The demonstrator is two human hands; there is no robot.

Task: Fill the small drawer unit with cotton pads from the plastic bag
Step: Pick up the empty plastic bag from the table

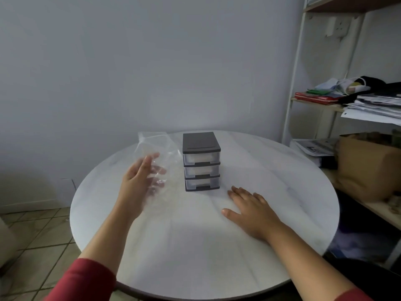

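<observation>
Head view, drawer unit point(201, 161) upright, fronts facing viewer

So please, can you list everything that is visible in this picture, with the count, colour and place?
drawer unit: one, dark frame with three clear drawers, all shut, centre of table
plastic bag: one, clear, held up left of the drawer unit
table: one, round, white
shelf: one, pale frame, right, with papers and cloths
paper bag: one, brown, lower shelf
left hand: one, holding the plastic bag
right hand: one, flat on the table
</observation>
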